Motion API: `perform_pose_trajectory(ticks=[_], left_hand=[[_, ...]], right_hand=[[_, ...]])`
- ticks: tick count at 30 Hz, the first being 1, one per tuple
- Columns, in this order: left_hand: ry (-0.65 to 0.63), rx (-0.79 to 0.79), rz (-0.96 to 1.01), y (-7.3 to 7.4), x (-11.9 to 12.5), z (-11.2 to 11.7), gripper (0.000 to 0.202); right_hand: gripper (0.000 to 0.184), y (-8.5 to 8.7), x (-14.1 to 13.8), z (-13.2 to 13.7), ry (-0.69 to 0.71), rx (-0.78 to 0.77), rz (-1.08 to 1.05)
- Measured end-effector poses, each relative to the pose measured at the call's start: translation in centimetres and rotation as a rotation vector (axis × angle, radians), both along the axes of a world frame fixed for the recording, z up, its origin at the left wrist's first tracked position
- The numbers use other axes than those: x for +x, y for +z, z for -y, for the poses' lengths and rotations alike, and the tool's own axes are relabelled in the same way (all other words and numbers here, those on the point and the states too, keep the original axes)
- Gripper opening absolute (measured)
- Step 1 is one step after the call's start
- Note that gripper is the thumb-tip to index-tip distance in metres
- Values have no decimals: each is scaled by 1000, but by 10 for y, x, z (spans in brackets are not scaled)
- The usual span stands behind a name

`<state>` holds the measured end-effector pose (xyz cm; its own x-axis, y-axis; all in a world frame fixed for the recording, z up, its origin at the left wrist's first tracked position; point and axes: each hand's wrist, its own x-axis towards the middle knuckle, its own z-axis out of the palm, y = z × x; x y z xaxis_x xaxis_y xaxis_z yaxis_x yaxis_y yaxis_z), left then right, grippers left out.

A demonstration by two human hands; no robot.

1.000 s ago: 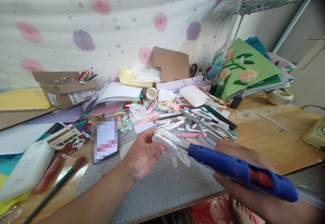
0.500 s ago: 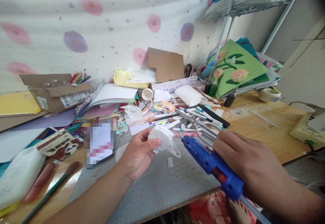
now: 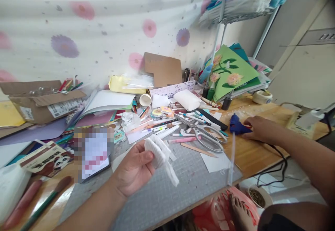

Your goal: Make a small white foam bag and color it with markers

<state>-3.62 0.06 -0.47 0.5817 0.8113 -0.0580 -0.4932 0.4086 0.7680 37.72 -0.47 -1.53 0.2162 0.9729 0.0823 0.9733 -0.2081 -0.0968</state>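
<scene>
My left hand (image 3: pixel 134 170) is closed on a roll of white ribbed material (image 3: pixel 157 150), held above the grey cutting mat (image 3: pixel 170 192); a loose white strip hangs down from the roll. My right hand (image 3: pixel 259 128) reaches out to the right and rests on the blue glue gun (image 3: pixel 237 126), which lies on the wooden tabletop with its clear glue stick (image 3: pixel 231 157) pointing toward me. The fingers curl over the gun's rear.
Large scissors (image 3: pixel 206 136), several pens and markers, and a white paper scrap (image 3: pixel 216 161) lie past the mat. A phone (image 3: pixel 94 152), a cardboard box (image 3: pixel 42 100), green flower card (image 3: pixel 230 72), tape roll (image 3: pixel 261 96) and a metal rack leg (image 3: pixel 216 39) crowd the table. My foot (image 3: pixel 239 211) shows below.
My right hand has carried the glue gun away from the white roll, right and back, and set it on the tabletop. My left hand keeps the roll, now turned more upright.
</scene>
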Motion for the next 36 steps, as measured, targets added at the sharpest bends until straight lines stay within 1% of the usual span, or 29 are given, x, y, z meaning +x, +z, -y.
perform_pose_trajectory(ticks=[2,3,4,5,6,7,8,10,12,15,17,18,19,21,23,24,26,30,33,36], left_hand=[[-27,-9,5,0,0,2,30],[-45,-8,4,0,1,3,31],[-64,-6,1,-1,1,4,31],[-84,-3,-4,-1,1,4,32],[-104,-1,-8,-1,1,5,32],[-119,0,-14,-2,1,6,33],[-130,1,-22,-2,1,6,33],[-145,7,-32,-2,2,6,34],[-154,17,-47,-2,2,6,33],[-150,19,-77,-2,2,6,33],[-144,15,-88,-1,2,5,34],[-136,12,-91,0,2,5,35],[-123,9,-92,0,2,5,37],[-90,1,-82,1,2,4,38],[-70,-4,-63,1,2,3,36],[-69,-5,-53,1,2,3,35],[-77,-2,-45,1,2,3,34],[-77,1,-46,1,3,4,33],[-69,1,-49,1,3,4,30],[-70,7,-52,2,3,4,29]], right_hand=[[17,14,-22,7,54,49,-65],[25,23,-40,13,122,70,-123],[28,31,-63,19,187,83,-198],[29,39,-88,26,282,90,-311],[29,46,-114,33,417,85,-569],[28,52,-138,39,512,93,-772],[25,56,-161,43,560,92,-908],[21,59,-194,47,597,53,-1025],[19,56,-212,45,562,22,-1087],[15,49,-220,37,456,17,-1161],[13,49,-220,35,399,43,-1174],[13,50,-219,34,391,58,-1192],[14,52,-218,35,406,63,-1237],[15,58,-216,39,482,45,-1406],[18,64,-215,42,571,-10,-1576],[20,66,-215,43,603,-37,-1622],[23,66,-216,43,617,-76,-1642],[26,58,-222,38,539,-126,-1636],[23,54,-224,37,511,-128,-1625],[18,55,-226,38,484,-102,-1590]])
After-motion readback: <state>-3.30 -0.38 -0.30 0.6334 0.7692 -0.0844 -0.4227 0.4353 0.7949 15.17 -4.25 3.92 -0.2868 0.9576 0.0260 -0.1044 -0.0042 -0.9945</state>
